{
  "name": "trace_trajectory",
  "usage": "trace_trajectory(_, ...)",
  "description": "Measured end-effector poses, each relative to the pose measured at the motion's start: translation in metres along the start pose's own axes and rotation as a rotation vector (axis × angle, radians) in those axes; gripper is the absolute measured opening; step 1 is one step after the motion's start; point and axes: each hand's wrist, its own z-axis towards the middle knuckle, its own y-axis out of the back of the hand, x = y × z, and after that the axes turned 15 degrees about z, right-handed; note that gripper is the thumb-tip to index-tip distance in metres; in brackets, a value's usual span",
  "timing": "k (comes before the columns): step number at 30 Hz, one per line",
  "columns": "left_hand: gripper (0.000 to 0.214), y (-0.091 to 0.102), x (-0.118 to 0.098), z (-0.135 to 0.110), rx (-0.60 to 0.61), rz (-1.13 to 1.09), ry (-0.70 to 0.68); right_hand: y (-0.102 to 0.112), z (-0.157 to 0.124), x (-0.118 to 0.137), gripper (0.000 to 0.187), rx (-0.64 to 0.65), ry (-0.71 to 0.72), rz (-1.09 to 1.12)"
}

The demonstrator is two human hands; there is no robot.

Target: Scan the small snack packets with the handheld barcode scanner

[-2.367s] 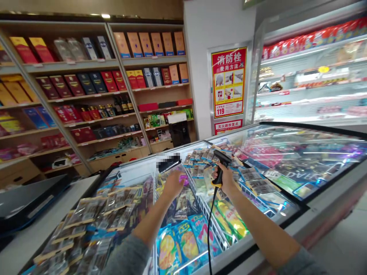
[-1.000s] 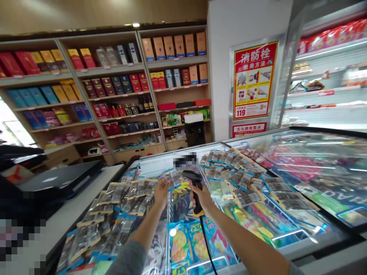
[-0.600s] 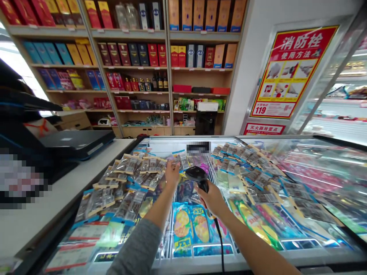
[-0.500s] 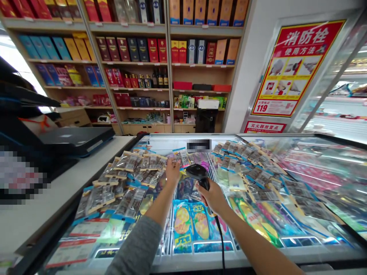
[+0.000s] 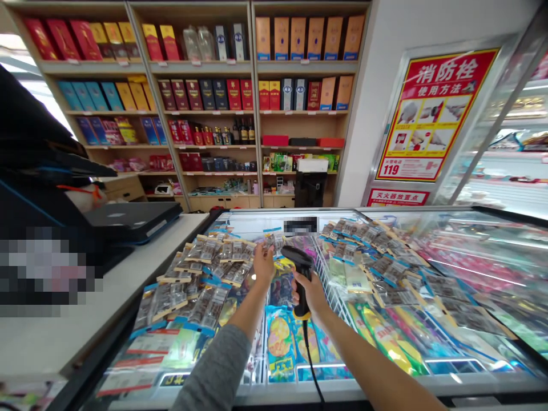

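Observation:
My left hand (image 5: 262,265) pinches a small clear packet (image 5: 271,242) with a blue header, holding it up over the freezer. My right hand (image 5: 309,291) is wrapped round the handle of a black barcode scanner (image 5: 298,268) with a yellow base and a black cord trailing down. The scanner's head points at the packet, a short way right of it. Rows of similar packets (image 5: 205,268) lie on the freezer's glass lid to the left, and another spread of packets (image 5: 368,245) lies to the right.
The chest freezer (image 5: 299,388) holds bright ice-cream bags (image 5: 280,342). A white counter (image 5: 60,337) with a closed laptop (image 5: 128,220) runs along the left. Wooden shelves (image 5: 252,114) of boxed goods fill the back wall. A red fire-hydrant poster (image 5: 432,114) and an open chiller (image 5: 514,154) stand at the right.
My left hand took a packet from the right pile and carried it to the middle. The scanner swung left with my right hand and now faces the packet. The view has panned left.

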Motion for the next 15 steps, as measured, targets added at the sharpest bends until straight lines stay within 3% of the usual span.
trace_trajectory(2,0.035,0.024,-0.006,0.006,-0.053,0.065,-0.048,-0.017,0.006,-0.01,0.046,0.015,-0.088,0.135)
trace_trajectory(5,0.038,0.078,-0.013,0.023,-0.141,0.256,-0.165,-0.05,0.019,-0.027,0.04,0.086,-0.233,0.302)
trace_trajectory(9,0.037,0.147,-0.012,0.043,-0.166,0.691,-0.291,-0.097,0.034,-0.053,0.026,0.091,-0.448,0.445)
trace_trajectory(12,0.029,0.174,-0.01,0.045,-0.038,1.064,-0.328,-0.121,0.039,-0.072,0.021,-0.004,-0.51,0.446)
trace_trajectory(15,0.026,0.177,-0.011,0.04,0.072,1.191,-0.33,-0.128,0.04,-0.076,0.021,-0.027,-0.503,0.433)
